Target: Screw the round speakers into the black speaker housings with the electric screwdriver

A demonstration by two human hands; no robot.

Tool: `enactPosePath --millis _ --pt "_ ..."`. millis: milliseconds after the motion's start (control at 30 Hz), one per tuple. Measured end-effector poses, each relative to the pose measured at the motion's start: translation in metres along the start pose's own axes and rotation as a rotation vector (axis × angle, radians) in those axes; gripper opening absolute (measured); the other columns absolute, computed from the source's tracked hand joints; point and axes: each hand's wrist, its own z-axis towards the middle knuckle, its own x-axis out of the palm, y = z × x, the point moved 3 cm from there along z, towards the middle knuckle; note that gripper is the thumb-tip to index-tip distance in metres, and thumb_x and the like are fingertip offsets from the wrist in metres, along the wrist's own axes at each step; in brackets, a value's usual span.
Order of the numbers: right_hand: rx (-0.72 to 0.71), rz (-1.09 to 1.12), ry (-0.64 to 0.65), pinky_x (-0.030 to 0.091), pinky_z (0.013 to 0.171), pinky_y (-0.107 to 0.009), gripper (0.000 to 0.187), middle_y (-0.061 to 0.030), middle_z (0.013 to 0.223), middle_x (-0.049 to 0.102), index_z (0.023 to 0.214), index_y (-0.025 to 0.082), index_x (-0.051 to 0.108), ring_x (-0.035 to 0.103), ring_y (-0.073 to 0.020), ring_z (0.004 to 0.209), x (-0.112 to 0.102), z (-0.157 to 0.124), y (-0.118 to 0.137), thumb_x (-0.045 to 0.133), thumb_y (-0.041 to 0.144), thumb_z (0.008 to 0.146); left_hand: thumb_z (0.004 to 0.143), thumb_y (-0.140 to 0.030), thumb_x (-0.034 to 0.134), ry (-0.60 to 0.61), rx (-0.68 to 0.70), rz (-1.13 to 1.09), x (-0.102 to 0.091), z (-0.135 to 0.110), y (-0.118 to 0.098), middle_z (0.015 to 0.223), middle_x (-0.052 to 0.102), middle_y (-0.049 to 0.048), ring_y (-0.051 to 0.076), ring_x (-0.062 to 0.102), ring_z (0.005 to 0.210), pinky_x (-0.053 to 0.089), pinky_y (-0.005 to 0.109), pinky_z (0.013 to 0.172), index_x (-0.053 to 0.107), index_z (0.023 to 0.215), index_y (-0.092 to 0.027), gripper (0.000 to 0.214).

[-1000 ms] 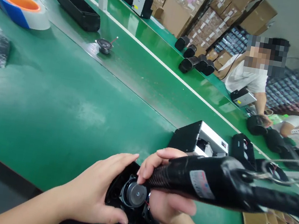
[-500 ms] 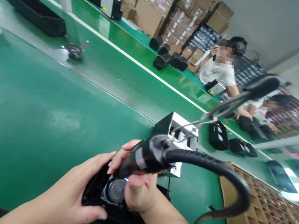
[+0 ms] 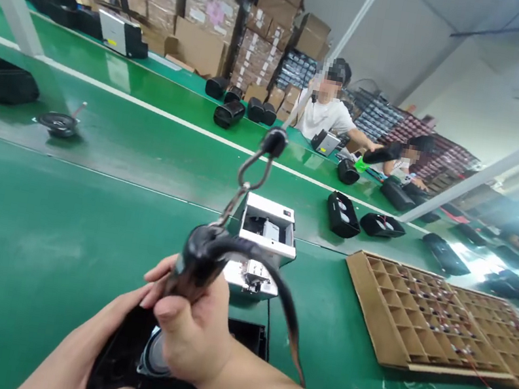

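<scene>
**Screwdriver (image 3: pixel 196 260) upright over speaker housing (image 3: pixel 120 357)**

Right hand (image 3: pixel 193 336) is a closed fist round the grip of the black electric screwdriver, which points straight down at the near edge of the green bench (image 3: pixel 34 230). The tool's thick cable (image 3: pixel 286 318) loops away to the right. A metal hook and spring (image 3: pixel 253 173) rise from its top end to something out of shot.

Left hand (image 3: pixel 83 357) comes in from the lower left and clasps the near-left side of the speaker housing. Its fingers are curled over the rim and pin the black shell flat on the bench.

On progress, a round speaker driver (image 3: pixel 153 356) already sits inside the housing, directly beneath the fist, so the seating looks done. The fastening is harder to judge. The fist hides the bit tip and any screws, so how many are in and how many remain cannot be told. It is probably somewhere mid-run.

Just beyond the housing stands a white box-shaped machine (image 3: pixel 265 235) with an open top. To the right lies a cardboard divider tray (image 3: pixel 418 314) with small parts in its cells. Farther along the line, two more black housings (image 3: pixel 343 214) wait near the white stripe. A loose cone speaker (image 3: pixel 58 123) rests well off to the left.

Across the bench, a co-worker in a white shirt (image 3: pixel 325 116) sits with another person beside them. Each has their hands on their own work, well apart from this station. Stacked cartons (image 3: pixel 212 1) fill the wall behind.
</scene>
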Motion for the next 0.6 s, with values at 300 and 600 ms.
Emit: enactPosePath --millis 300,600 --pt "-0.354 -0.117 -0.358 0.048 0.042 -0.031 0.067 0.0062 0.064 0.072 0.124 0.029 0.075 0.060 -0.0174 0.044 -0.090 0.035 0.115 0.075 0.088 0.092 0.102 -0.083 0.060 0.091 -0.142 -0.019 -0.002 -0.004 -0.004 0.176 0.060 0.0113 0.042 0.065 0.156 0.056 0.062 0.126 0.024 0.184 -0.042 0.098" --pt "-0.304 -0.265 -0.350 0.048 0.046 -0.030 0.059 0.0068 0.068 0.067 0.113 0.027 0.066 0.060 -0.0155 0.048 -0.118 0.047 0.094 0.064 0.085 0.101 0.101 -0.095 0.043 0.062 -0.236 -0.059 -0.003 -0.001 -0.021 0.174 0.061 0.0103 0.042 0.065 0.156 0.056 0.064 0.128 0.028 0.181 -0.045 0.095"
